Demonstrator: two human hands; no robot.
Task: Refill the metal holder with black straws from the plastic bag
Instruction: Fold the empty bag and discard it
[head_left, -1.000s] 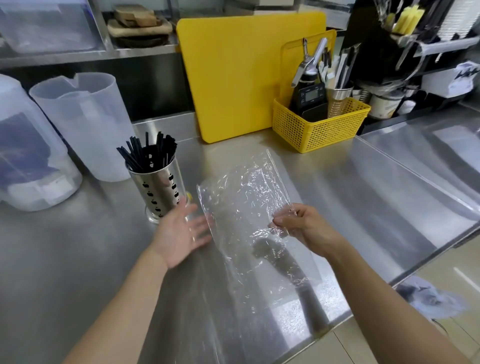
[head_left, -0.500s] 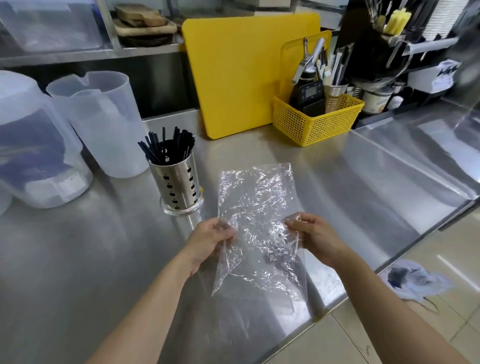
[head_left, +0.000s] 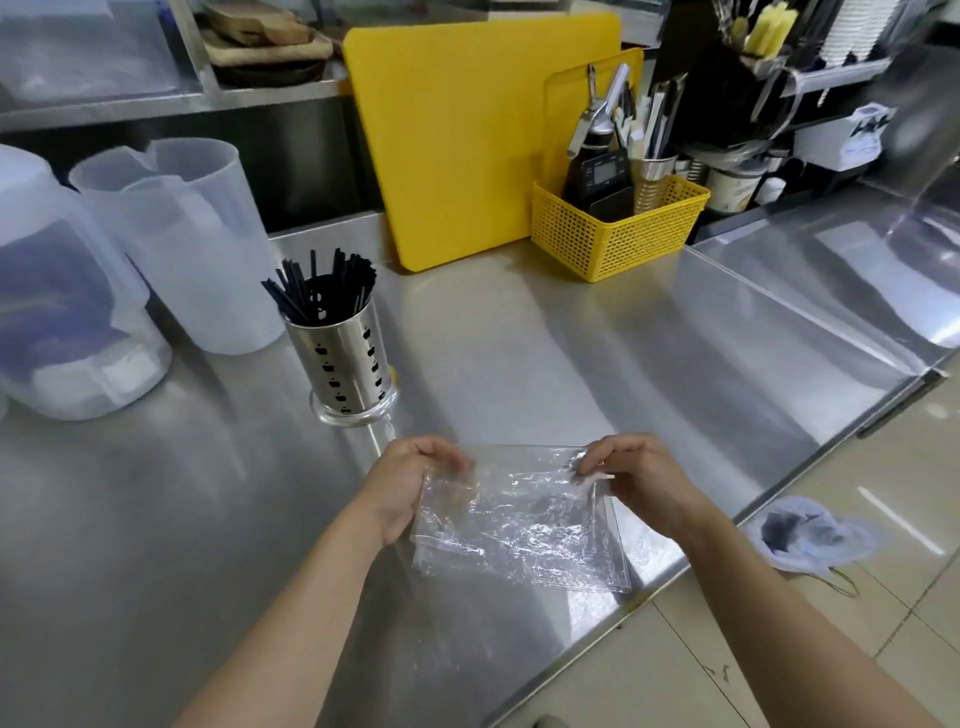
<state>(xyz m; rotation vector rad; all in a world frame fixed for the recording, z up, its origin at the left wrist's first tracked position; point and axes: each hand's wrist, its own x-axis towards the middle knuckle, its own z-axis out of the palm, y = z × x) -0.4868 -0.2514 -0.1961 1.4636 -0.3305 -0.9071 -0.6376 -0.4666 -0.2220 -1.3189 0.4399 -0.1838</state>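
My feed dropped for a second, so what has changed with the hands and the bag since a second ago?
The left hand left the holder's side and took hold of the plastic bag. Both hands now pinch its far edge, the right hand at the other corner, and the bag has come nearer to the counter's edge. The metal holder with its black straws stayed put.

Black is seen on the straws. The metal holder is finished in shiny silver and patterned with rows of dark punched holes. The plastic bag is clear. Bright yellow is shown by the cutting board and lattice-patterned basket.
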